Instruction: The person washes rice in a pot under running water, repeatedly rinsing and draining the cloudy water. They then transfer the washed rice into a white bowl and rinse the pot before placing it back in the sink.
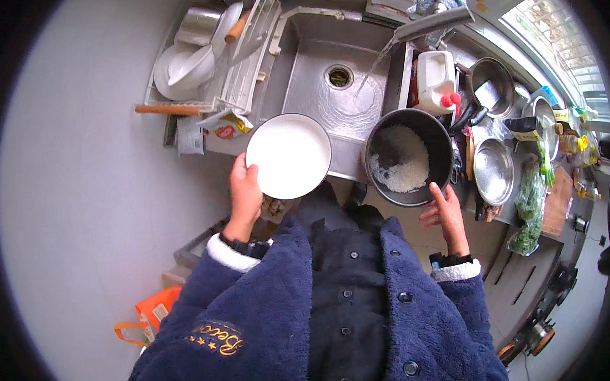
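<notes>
My left hand (pixel 246 196) grips the near left rim of a round white bowl (pixel 288 155) with a thin dark edge. The bowl is tipped towards me, and its inside is too bright to show detail. To its right, a dark inner pot (pixel 441 145) holds white rice grains (pixel 405 164), spread unevenly over its bottom. My right hand (pixel 444 218) is at the pot's near right rim, thumb tip against the edge and other fingers spread below. Whether it bears the pot's weight cannot be told. Both vessels are at the sink's front edge.
Water runs from the faucet (pixel 434 23) into the steel sink (pixel 308 100). Left stands a dish rack (pixel 248 82) with bowls. Right are a white jug (pixel 435 76), a saucepan (pixel 491 86), a steel basin (pixel 493 171) and bagged greens (pixel 529 203).
</notes>
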Available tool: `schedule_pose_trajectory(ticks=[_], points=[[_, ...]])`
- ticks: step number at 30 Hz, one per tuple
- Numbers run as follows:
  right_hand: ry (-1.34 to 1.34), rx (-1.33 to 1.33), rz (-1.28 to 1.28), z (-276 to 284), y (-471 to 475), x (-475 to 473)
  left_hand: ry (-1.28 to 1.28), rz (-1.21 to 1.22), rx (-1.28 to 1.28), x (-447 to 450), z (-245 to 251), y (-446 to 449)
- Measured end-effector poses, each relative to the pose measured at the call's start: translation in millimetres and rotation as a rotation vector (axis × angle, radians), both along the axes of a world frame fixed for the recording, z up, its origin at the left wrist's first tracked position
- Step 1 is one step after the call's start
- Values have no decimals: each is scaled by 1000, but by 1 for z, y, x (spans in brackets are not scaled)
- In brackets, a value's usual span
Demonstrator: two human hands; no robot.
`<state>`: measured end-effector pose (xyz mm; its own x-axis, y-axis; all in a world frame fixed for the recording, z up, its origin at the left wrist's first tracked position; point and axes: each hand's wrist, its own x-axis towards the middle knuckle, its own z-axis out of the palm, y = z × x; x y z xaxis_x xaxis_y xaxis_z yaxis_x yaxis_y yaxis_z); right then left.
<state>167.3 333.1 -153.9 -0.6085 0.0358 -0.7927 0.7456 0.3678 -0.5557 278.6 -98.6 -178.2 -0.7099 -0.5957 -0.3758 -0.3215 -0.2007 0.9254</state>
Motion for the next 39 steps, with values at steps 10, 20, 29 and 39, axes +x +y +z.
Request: schedule_pose_trajectory(ticks=[10, 20, 29, 39], points=[[352, 200, 241, 12, 33, 8, -117, 114, -273, -5, -107, 44], [31, -113, 80, 2, 26, -8, -177, 145, -353, -8, -140, 38], [-63, -173, 89, 2, 8, -33, -251, 52, -350, -2, -162, 14], [-13, -182, 155, 5, -4, -48, -223, -112, -813, -23, -59, 46]])
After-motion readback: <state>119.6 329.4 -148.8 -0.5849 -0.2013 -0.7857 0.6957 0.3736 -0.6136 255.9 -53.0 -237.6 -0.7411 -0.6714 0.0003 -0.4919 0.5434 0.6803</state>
